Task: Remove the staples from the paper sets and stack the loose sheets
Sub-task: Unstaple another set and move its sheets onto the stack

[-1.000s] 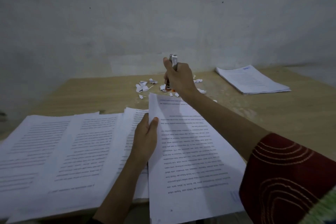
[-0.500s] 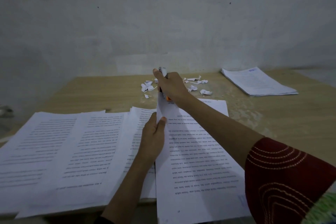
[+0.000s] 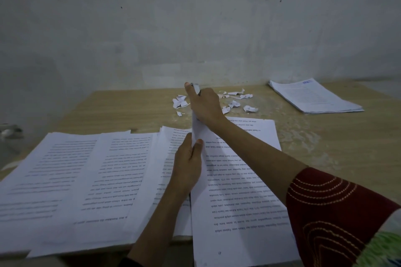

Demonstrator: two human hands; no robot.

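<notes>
Wooden tabletop [image 3: 325, 147] underneath: left hand [image 3: 187, 165] pinches the paper set [image 3: 236, 191] steady while, just beyond it, right hand [image 3: 205, 105] grips a metal tool [image 3: 196, 87] (staple remover, probably) at the corner.

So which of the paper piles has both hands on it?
The paper set nearest the camera, right of the spread sheets: left hand pinches its edge, right hand works its top corner.
</notes>
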